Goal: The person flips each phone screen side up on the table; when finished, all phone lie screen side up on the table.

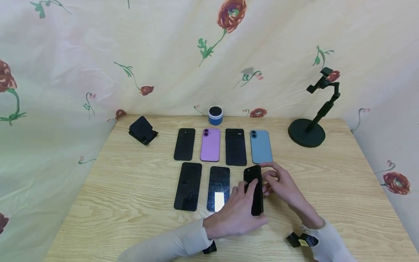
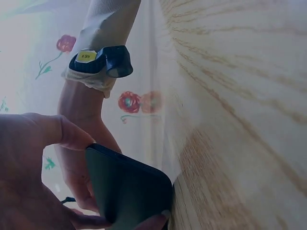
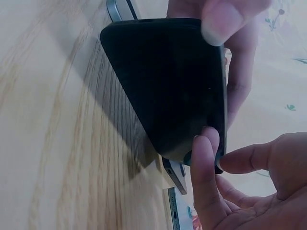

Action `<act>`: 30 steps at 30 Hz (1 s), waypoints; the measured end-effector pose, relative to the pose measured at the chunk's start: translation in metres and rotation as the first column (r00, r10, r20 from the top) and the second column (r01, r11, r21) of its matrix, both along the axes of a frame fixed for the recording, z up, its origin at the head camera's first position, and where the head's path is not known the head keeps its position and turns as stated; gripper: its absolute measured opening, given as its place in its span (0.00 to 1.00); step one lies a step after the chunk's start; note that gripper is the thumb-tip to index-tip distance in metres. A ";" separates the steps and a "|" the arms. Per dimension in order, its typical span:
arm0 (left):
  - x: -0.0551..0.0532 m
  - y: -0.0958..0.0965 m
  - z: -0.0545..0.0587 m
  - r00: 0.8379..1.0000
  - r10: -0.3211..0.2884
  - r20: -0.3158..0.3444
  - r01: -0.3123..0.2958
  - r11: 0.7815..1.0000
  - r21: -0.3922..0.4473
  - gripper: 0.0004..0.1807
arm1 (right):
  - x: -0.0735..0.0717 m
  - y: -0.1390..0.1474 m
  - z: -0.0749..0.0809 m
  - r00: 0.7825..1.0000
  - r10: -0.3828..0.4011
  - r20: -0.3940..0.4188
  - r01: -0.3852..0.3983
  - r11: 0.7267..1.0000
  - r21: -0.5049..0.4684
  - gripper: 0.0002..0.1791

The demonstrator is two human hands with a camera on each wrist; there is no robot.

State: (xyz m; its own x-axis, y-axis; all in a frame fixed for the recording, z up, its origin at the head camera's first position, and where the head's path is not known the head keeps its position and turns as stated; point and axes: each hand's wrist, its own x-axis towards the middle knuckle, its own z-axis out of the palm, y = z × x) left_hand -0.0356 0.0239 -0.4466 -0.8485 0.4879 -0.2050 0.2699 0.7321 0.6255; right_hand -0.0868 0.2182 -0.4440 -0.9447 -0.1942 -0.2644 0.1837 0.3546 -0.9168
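Note:
A black phone (image 1: 257,200) is tilted up on one long edge, its camera side showing in the head view. My left hand (image 1: 239,214) grips it, thumb at the near short end and fingers over the camera side. At the far corner my right hand (image 1: 281,185) pinches it between thumb and fingers. In the right wrist view the dark screen of the phone (image 3: 163,81) faces that camera. The left wrist view shows the phone's near end (image 2: 129,187) close to the table. Left of it lies a dark phone with a bright reflection (image 1: 218,185).
Another dark phone (image 1: 188,186) lies further left. Behind are a black phone (image 1: 184,144), a purple one (image 1: 210,145), a second black one (image 1: 235,147) and a blue one (image 1: 261,147). A folded black stand (image 1: 143,130), blue-white cylinder (image 1: 215,115) and black jointed stand (image 1: 307,133) stand at the back.

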 end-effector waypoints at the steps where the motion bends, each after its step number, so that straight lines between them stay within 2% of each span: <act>1: 0.000 -0.001 0.000 1.000 0.003 0.010 -0.003 1.000 0.018 0.54 | 0.000 0.000 0.000 1.000 0.005 0.000 -0.005 1.000 -0.003 0.25; 6: -0.003 -0.006 0.002 0.999 0.008 0.053 -0.013 0.995 0.095 0.54 | 0.001 -0.002 0.001 0.999 0.040 -0.001 -0.040 0.999 -0.025 0.26; 12: -0.006 -0.009 0.001 0.999 0.008 0.043 -0.016 0.984 0.177 0.53 | 0.003 -0.005 -0.003 0.996 0.084 0.002 -0.084 0.996 -0.039 0.26; 15: -0.007 -0.011 0.000 0.999 0.005 0.053 -0.019 0.968 0.250 0.53 | 0.003 -0.006 -0.004 0.996 0.091 0.005 -0.091 0.995 -0.035 0.26; 20: -0.007 -0.016 0.000 0.993 0.005 0.116 -0.046 0.935 0.352 0.52 | 0.005 -0.007 -0.008 0.993 0.120 0.014 -0.120 0.993 -0.007 0.26; 30: -0.010 -0.025 -0.002 0.974 0.006 0.225 -0.108 0.889 0.444 0.55 | 0.008 -0.008 -0.012 0.989 0.150 0.015 -0.151 0.986 0.067 0.29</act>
